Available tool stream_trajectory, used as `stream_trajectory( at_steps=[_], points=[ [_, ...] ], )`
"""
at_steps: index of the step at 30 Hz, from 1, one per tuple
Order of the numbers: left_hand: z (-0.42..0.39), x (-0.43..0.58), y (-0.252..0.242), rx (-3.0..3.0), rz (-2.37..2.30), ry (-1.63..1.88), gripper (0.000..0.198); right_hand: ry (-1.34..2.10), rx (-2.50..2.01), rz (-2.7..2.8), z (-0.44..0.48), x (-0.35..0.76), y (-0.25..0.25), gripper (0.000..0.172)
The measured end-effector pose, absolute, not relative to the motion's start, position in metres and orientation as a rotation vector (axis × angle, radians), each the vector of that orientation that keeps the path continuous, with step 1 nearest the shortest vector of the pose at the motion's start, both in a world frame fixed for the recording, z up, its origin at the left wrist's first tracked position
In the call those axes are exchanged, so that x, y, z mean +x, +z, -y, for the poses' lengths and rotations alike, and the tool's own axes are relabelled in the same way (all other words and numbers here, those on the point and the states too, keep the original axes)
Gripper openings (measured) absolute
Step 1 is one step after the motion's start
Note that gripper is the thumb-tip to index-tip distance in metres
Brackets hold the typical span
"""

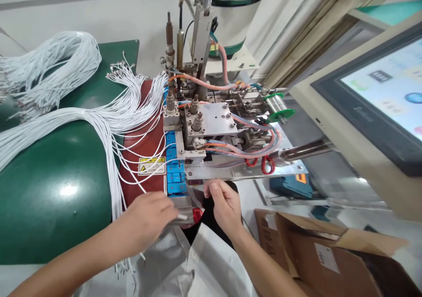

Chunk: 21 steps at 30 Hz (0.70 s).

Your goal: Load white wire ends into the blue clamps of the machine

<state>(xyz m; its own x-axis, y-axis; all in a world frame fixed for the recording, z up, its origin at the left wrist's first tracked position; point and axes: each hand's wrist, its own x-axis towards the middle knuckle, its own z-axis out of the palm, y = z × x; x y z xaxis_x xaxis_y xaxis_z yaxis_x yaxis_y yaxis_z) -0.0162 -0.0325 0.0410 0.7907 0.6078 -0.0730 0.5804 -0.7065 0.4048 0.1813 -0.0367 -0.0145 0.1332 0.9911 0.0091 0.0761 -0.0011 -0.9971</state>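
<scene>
My left hand (150,218) is closed in a pinch on a white cable, and a short cable end (182,217) sticks out past the fingertips. It hovers just in front of the row of blue clamps (176,176) on the machine (211,119). My right hand (226,204) is closed too, thumb against the fingers, close to the machine's front edge; whatever it may hold is hidden. Several white cables (138,145) run from a large bundle (85,114) across a red-brown plate (130,189) to the blue clamps.
Another looped cable bundle (70,59) lies on the green table (62,218). A wire spool with green flanges (278,107) sits behind the machine. At the right, a touchscreen (392,86) overhangs on an arm, above an open cardboard box (316,248). A yellow warning label (151,165) marks the plate.
</scene>
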Motion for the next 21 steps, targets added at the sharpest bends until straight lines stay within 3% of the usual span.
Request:
stream_trajectory(
  at_steps=[3,5,10,18,21],
  points=[
    [0.019,-0.005,0.038,2.302,-1.159,0.667,0.014,1.118,-1.208,1.195,0.042,0.177,-0.012,0.026],
    [0.015,0.003,0.034,2.150,-1.263,0.796,0.010,1.106,-1.183,1.206,0.043,0.174,-0.010,0.018],
    [0.017,0.014,0.024,1.946,-1.331,0.754,0.012,0.996,-1.272,1.244,0.035,0.168,-0.005,0.008],
    [0.023,0.017,0.014,1.494,-1.354,0.766,0.023,0.922,-1.285,1.419,0.029,0.163,0.001,0.012],
    [0.023,0.018,0.011,1.479,-1.390,0.814,0.018,0.820,-1.253,1.454,0.031,0.163,0.001,0.012]
  ],
)
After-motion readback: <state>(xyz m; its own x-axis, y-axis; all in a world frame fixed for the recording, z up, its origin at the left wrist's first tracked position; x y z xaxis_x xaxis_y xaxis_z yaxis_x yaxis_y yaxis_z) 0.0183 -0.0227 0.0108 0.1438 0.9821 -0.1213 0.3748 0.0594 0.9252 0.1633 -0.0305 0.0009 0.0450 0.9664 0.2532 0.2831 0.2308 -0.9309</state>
